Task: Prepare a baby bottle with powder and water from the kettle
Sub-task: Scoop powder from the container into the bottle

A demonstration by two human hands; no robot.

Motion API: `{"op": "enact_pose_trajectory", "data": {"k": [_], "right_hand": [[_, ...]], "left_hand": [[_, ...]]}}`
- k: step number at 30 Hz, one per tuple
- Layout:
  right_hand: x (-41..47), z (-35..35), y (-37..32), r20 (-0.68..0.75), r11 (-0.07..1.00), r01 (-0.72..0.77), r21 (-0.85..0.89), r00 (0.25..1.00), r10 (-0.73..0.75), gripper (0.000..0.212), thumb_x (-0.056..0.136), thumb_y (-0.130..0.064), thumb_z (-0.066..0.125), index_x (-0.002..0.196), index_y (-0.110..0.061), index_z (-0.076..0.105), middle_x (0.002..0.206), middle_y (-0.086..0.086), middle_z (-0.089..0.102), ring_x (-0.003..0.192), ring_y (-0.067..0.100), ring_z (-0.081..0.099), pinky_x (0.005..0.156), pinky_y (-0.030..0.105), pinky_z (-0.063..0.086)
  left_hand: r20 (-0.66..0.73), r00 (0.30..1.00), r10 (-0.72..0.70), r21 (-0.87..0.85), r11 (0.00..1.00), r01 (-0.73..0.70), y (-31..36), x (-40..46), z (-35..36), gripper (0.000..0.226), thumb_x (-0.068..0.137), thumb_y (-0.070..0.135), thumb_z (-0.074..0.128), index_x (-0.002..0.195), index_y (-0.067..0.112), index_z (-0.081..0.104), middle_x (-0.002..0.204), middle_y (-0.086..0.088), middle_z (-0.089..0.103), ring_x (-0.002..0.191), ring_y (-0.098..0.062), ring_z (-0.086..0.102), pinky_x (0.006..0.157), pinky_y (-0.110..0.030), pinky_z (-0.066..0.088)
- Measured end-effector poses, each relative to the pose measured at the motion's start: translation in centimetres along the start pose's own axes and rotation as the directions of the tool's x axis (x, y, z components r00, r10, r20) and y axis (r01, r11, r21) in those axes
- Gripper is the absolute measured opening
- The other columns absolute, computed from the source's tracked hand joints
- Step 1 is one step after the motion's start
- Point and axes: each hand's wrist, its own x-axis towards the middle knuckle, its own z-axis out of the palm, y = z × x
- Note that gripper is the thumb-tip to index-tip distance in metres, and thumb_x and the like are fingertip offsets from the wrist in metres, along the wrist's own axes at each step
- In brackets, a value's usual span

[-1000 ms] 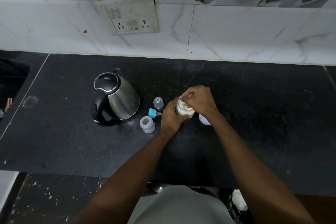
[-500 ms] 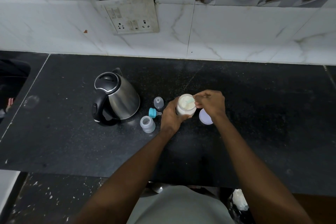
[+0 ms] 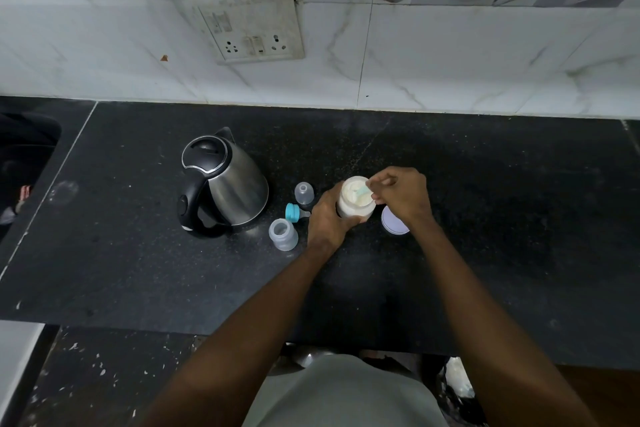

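Observation:
A small open jar of white powder point(image 3: 356, 199) stands on the black counter point(image 3: 485, 218), and my left hand point(image 3: 327, 218) grips its side. My right hand point(image 3: 401, 194) pinches a pale green scoop point(image 3: 362, 190) whose bowl sits in the jar's mouth. Left of the jar stands the open clear baby bottle point(image 3: 284, 234). Its blue collar with teat point(image 3: 294, 212) lies on its side behind it, and the clear cap point(image 3: 304, 192) stands further back. A steel kettle point(image 3: 225, 189) with black lid and handle stands at the left.
The jar's white lid point(image 3: 393, 224) lies flat just right of the jar, partly under my right wrist. A switch and socket plate point(image 3: 249, 28) hangs on the tiled wall. A dark sink point(image 3: 24, 149) opens at the far left. The counter's front edge runs below my forearms.
My right hand, which covered the jar's mouth a second ago, has drawn back to the right, so the powder and the scoop now show. My left hand and the jar have stayed put.

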Motion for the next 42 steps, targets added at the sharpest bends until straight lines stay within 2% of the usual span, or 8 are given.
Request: {"op": "enact_pose_trajectory", "data": {"k": [6,11,14,20,26,30,36,42], "right_hand": [[-0.1,-0.2,0.6,-0.050,0.954,-0.199,0.225,0.975,0.215,0.007,0.088,-0.002,0.073,0.091,0.001,0.078,0.076,0.017,0.076,0.063,0.018,0.074,0.059,0.025,0.061],[-0.8,-0.1,1.2,-0.060,0.911,-0.247,0.331,0.958,0.281,0.009,0.089,-0.001,0.071,0.093,0.005,0.077,0.079,0.021,0.075,0.065,0.019,0.073,0.059,0.026,0.061],[-1.2,-0.1,1.3,-0.065,0.884,-0.254,0.393,0.951,0.302,0.009,0.089,-0.001,0.072,0.095,0.003,0.077,0.081,0.019,0.076,0.066,0.018,0.073,0.061,0.027,0.061],[-2.0,-0.1,2.4,-0.101,0.861,-0.236,0.451,0.945,0.312,0.010,0.088,-0.006,0.077,0.095,0.001,0.076,0.080,0.018,0.077,0.066,0.020,0.074,0.063,0.029,0.061],[-3.2,0.6,3.0,-0.127,0.872,-0.223,0.435,0.944,0.305,0.004,0.090,-0.005,0.075,0.093,-0.002,0.076,0.078,0.017,0.076,0.063,0.019,0.073,0.061,0.026,0.060],[-3.3,0.6,3.1,-0.142,0.889,-0.200,0.412,0.950,0.280,0.005,0.090,-0.005,0.075,0.095,-0.002,0.076,0.080,0.016,0.077,0.068,0.023,0.075,0.067,0.030,0.063],[-3.6,0.5,3.2,-0.142,0.876,-0.219,0.429,0.942,0.305,0.008,0.090,-0.005,0.076,0.097,-0.002,0.077,0.081,0.015,0.078,0.070,0.023,0.076,0.069,0.031,0.064],[-3.7,0.9,2.4,-0.154,0.875,-0.228,0.428,0.935,0.319,0.008,0.091,-0.005,0.075,0.098,0.000,0.076,0.082,0.015,0.077,0.070,0.023,0.076,0.066,0.028,0.063]], "left_hand": [[0.003,0.999,-0.054,-0.004,0.999,0.054,0.2,-0.1,0.4,0.091,0.068,0.037,0.090,0.149,0.032,0.050,0.146,0.006,0.061,0.137,-0.016,0.056,0.115,-0.048,0.048],[0.060,0.981,-0.183,0.021,0.983,0.182,0.7,-0.8,-0.2,0.130,0.069,0.035,0.099,0.166,0.008,0.018,0.168,-0.010,0.039,0.156,-0.026,0.035,0.128,-0.045,0.032],[0.051,0.975,-0.215,0.007,0.977,0.214,1.1,-1.0,-1.0,0.120,0.076,0.029,0.095,0.166,0.007,0.019,0.168,-0.012,0.038,0.155,-0.027,0.036,0.127,-0.045,0.034],[-0.025,0.978,-0.208,-0.049,0.977,0.207,2.2,-2.0,-2.8,0.088,0.083,0.020,0.090,0.155,0.003,0.042,0.151,-0.018,0.056,0.141,-0.028,0.054,0.117,-0.035,0.045],[-0.013,0.981,-0.194,-0.069,0.979,0.192,2.8,-3.5,-3.3,0.079,0.083,0.018,0.090,0.150,0.003,0.049,0.146,-0.016,0.060,0.138,-0.025,0.056,0.117,-0.036,0.047],[0.012,0.987,-0.158,-0.056,0.986,0.158,3.1,-4.1,-3.1,0.069,0.084,0.017,0.089,0.143,0.004,0.055,0.132,0.000,0.062,0.123,-0.011,0.055,0.113,-0.032,0.049],[0.007,0.991,-0.137,-0.045,0.990,0.137,3.4,-4.5,-3.1,0.066,0.085,0.016,0.088,0.142,0.004,0.056,0.141,-0.011,0.064,0.127,-0.011,0.054,0.114,-0.032,0.048],[0.019,0.994,-0.106,-0.027,0.994,0.107,3.5,-4.4,-3.0,0.061,0.086,0.015,0.087,0.139,0.005,0.058,0.136,-0.008,0.067,0.120,-0.006,0.056,0.094,-0.004,0.045]]}}
